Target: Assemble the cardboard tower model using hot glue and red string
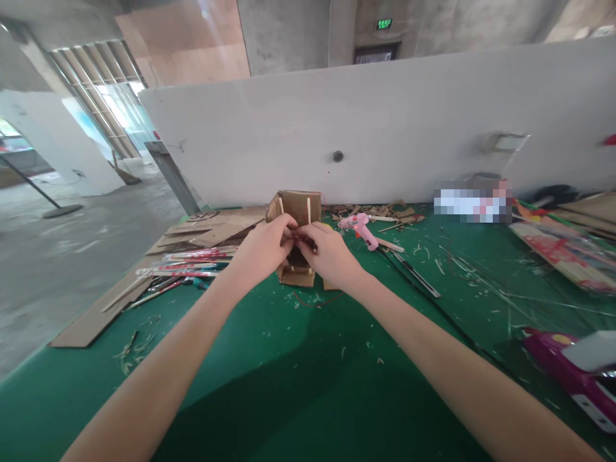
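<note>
Both hands meet in front of a small open cardboard box (301, 204) that has thin wooden sticks fixed inside. My left hand (267, 247) is closed, its thumb and fingers pinched at the box's middle. Opposite it, my right hand (332, 253) pinches at the same spot. What sits between the fingertips is small, dark reddish and mostly hidden; I cannot make out its kind. A thin red wire (308, 303) curls on the green table below the box. Just right of my right hand lies a pink hot glue gun (360, 230).
Flat cardboard pieces (212, 231) and wrapped sticks (192, 263) lie at the left. A utility knife (416, 274) and a black cable (447, 321) are to the right. Cardboard scraps (385, 212) line the white partition (289, 135). A purple device (568, 372) stands at the right edge.
</note>
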{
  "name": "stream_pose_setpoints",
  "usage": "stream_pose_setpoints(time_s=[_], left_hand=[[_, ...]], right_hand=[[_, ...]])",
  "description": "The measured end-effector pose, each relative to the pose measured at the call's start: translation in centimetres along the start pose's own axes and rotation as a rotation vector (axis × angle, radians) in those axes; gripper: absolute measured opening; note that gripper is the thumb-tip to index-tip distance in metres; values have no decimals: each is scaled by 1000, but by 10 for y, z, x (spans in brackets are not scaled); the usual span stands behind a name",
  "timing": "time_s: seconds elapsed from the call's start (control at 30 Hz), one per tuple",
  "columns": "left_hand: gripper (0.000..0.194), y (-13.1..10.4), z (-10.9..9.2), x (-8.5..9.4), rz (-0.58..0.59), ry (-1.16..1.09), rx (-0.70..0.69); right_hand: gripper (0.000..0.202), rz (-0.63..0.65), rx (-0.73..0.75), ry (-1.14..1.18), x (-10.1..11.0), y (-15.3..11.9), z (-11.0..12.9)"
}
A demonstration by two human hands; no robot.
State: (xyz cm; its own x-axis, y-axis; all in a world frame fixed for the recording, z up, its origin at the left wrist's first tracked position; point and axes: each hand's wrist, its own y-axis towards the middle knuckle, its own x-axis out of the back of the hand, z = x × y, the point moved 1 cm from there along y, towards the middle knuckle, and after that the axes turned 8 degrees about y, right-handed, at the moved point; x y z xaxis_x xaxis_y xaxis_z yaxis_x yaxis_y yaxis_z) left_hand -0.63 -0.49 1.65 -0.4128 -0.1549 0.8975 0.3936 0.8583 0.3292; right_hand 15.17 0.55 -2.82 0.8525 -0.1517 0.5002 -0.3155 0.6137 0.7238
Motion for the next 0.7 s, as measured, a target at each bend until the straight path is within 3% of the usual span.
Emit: stream_pose_setpoints(time_s=[0.47, 0.7], left_hand=[[27, 0, -6, 0, 11, -44, 44], [33, 1, -2, -4, -45, -60, 3]], right_hand=[[19, 8, -42, 18, 3, 2, -1], [16, 24, -6, -38, 4, 2, 3]])
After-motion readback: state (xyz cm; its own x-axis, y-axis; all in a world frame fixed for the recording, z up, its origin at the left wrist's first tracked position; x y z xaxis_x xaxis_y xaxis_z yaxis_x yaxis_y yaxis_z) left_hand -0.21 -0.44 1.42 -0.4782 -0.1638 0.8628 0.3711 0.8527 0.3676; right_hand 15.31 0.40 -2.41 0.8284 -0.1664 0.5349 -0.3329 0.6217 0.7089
